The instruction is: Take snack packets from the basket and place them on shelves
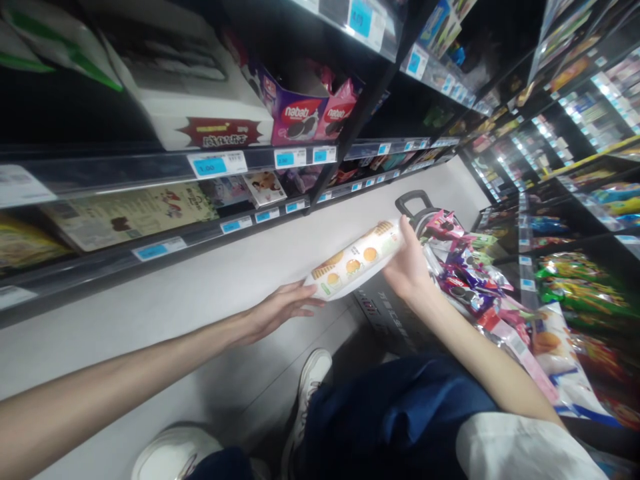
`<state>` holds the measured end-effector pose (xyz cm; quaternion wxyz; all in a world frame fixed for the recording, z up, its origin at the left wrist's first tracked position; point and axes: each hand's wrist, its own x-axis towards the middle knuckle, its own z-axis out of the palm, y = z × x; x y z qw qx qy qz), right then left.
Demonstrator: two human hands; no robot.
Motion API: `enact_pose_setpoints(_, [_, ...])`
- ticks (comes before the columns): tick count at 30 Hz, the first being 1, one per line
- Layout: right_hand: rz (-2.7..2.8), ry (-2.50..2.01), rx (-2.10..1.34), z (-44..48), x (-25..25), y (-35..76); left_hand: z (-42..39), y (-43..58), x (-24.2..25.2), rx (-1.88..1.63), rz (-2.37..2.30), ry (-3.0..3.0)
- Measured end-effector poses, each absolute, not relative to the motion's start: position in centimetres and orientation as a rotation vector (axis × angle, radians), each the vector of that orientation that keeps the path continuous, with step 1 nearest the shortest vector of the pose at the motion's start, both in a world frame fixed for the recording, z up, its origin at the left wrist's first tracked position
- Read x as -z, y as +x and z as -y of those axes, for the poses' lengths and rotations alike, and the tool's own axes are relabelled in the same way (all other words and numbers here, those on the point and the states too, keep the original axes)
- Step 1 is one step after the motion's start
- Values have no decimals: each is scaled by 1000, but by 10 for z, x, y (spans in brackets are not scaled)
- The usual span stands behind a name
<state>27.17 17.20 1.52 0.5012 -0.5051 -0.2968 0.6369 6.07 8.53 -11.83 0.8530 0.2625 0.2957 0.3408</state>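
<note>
A long white biscuit pack [355, 260] with pictures of round golden biscuits is held tilted in the middle of the view, above the floor. My right hand [407, 263] grips its upper right end, the fingers partly hidden behind it. At the lower left end, my left hand [287, 307] supports the pack with the fingertips, the fingers long and slightly bent. Beside my right forearm a heap of pink and purple snack packets [460, 267] lies over a dark box with white print [385, 310]. A black handle [414, 200] rises behind the heap.
Shelving on the left has blue price tags [217, 165], nabati boxes [300, 117] and a white carton [200, 100]. On the right, shelves carry green snack bags [585, 293]. A white and orange bag [555, 340] lies near my right arm. My shoes [313, 377] stand on the pale floor [210, 287].
</note>
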Motion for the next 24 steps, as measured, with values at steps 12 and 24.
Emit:
enact_pose_setpoints(12, [825,-1364,-1664,-163,-18,264,-110,66,82,-610,-632,893])
enact_pose_setpoints(24, [787,-1405,-1609,-168,-15,270,-115,46,85,-623,-545,756])
